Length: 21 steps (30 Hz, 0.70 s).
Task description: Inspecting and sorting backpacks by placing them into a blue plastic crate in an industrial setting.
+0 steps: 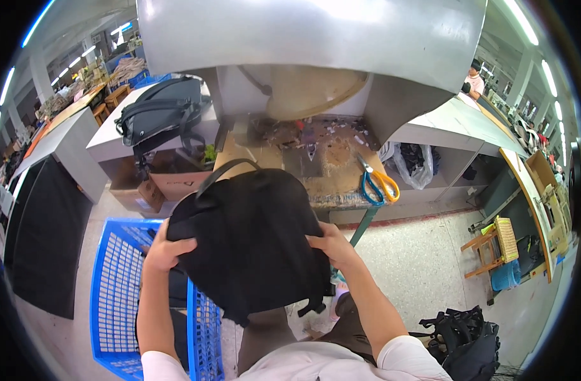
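Note:
A black backpack (252,235) hangs between my two hands, above my lap and in front of the worktable. Its top loop handle points toward the table, and short straps dangle at its near end. My left hand (167,249) grips the left edge with the thumb on top. On the right edge, my right hand (331,246) holds it the same way; the fingers beneath are hidden. Beyond the bag, scissors (375,180) with one blue and one orange handle loop lie on the worktable (331,184), near its right front corner.
A blue plastic basket (116,298) with dark items stands at my left. Over the table hangs a metal hood (316,35). Another backpack (163,108) rests on the left counter. Black bags (465,343) lie on the floor at right, below a wooden stool (493,247).

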Tool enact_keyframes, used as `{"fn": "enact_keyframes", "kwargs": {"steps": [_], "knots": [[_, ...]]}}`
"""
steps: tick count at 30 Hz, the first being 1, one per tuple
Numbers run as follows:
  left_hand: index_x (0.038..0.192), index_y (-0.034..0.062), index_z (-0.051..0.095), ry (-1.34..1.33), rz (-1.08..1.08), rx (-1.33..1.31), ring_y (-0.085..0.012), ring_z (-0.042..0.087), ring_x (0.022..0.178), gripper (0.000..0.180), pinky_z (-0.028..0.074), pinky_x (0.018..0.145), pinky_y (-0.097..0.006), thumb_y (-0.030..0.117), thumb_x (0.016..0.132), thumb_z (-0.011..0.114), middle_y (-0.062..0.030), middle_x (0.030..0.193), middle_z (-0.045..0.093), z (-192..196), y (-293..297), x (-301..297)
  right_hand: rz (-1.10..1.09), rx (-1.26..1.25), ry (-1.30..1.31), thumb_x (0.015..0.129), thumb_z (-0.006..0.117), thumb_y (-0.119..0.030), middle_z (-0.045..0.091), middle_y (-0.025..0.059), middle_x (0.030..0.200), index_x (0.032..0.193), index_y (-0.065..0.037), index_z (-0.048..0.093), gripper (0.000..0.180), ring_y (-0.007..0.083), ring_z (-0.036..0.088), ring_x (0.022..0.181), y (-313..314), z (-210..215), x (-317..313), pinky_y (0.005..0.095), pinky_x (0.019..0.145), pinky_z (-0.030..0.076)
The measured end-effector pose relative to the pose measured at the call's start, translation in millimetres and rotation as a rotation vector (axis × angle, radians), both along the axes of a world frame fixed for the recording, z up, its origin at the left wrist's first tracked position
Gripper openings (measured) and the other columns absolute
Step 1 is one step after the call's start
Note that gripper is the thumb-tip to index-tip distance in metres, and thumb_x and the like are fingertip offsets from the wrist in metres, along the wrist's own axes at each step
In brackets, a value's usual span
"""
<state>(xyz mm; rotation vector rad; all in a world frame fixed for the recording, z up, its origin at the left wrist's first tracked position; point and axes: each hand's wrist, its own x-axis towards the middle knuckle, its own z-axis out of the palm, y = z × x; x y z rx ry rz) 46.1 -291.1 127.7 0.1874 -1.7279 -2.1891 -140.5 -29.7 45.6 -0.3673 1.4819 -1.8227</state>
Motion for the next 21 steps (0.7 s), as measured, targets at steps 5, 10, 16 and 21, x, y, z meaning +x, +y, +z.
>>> {"fn": "enact_keyframes", "kwargs": {"steps": [5, 10, 16, 21], "knots": [[0.108, -0.0036, 0.052, -0.052, 0.71, 0.119, -0.027, 0.061, 0.083, 0.049, 0.05, 0.077, -0.035, -0.001, 0.059, 0.059, -0.0165, 0.096, 0.06, 35.5, 31.2, 67.6, -0.188, 0.28, 1.061, 0.071, 0.068, -0.03, 0.046, 0.0216, 0.112, 0.117, 0.001, 0.038, 0.063, 0.0349, 0.046, 0.101, -49.9, 28.0, 77.5, 0.0384, 0.085, 0.038], [0.107, -0.0035, 0.051, 0.116, 1.231, 0.197, -0.0272, 0.06, 0.079, 0.042, 0.051, 0.075, -0.036, -0.005, 0.065, 0.055, -0.0153, 0.094, 0.058, 19.4, 48.6, 95.1, 0.206, 0.015, 1.221, 0.057, 0.07, -0.051, 0.028, 0.0268, 0.124, 0.129, 0.003, 0.023, 0.101, 0.0417, 0.037, 0.108, -40.1, 49.7, 201.6, 0.0464, 0.09, 0.032], [0.12, -0.0021, 0.038, 0.288, 1.322, 0.114, -0.0247, 0.057, 0.089, 0.05, 0.049, 0.078, -0.036, -0.005, 0.071, 0.051, -0.0141, 0.103, 0.054, -3.0, 79.9, 80.8, 0.255, 0.279, 1.039, 0.068, 0.066, -0.011, 0.053, 0.021, 0.104, 0.122, -0.001, 0.037, 0.062, 0.0348, 0.055, 0.089, -74.2, -28.6, 208.1, 0.0374, 0.073, 0.046], [0.125, -0.0016, 0.035, 0.105, 1.301, -0.687, -0.0185, 0.048, 0.104, 0.064, 0.039, 0.084, -0.028, 0.027, 0.075, 0.062, -0.0101, 0.107, 0.051, 14.6, 66.2, 94.5, 0.347, 0.006, 0.883, 0.074, 0.059, -0.002, 0.063, 0.0109, 0.083, 0.102, -0.004, 0.058, 0.027, 0.0162, 0.061, 0.073, -44.1, 9.3, 122.2, 0.0275, 0.066, 0.047]]}}
